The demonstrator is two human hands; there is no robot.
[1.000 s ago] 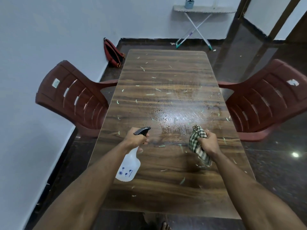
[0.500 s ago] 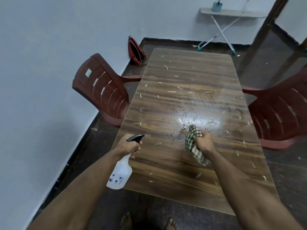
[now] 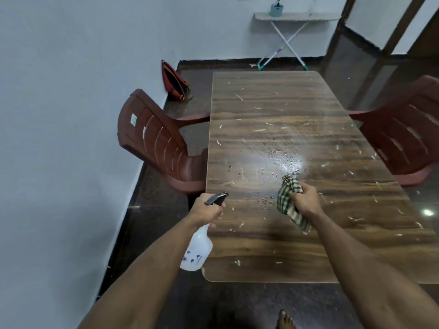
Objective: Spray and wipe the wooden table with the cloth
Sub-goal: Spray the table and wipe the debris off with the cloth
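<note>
The wooden table (image 3: 273,110) runs away from me, strewn with pale scraps, and a wet patch of droplets (image 3: 285,162) glistens near its middle. My left hand (image 3: 206,211) grips a white spray bottle (image 3: 197,250) with a black trigger head, held at the table's left edge near the front corner. My right hand (image 3: 306,200) grips a bunched green-and-white checked cloth (image 3: 289,203) just above the tabletop, right in front of the wet patch. The cloth's loose end hangs down toward me.
A maroon plastic chair (image 3: 156,148) stands at the table's left side and another one (image 3: 403,134) at its right. A red bag (image 3: 174,81) leans on the wall at the back left. A folding stand (image 3: 294,20) is at the far wall. My bare foot (image 3: 286,320) shows below.
My view has swung left, so the table now sits further right. The spray bottle has moved from over the tabletop to beyond its left edge. The cloth stays bunched in my right hand.
</note>
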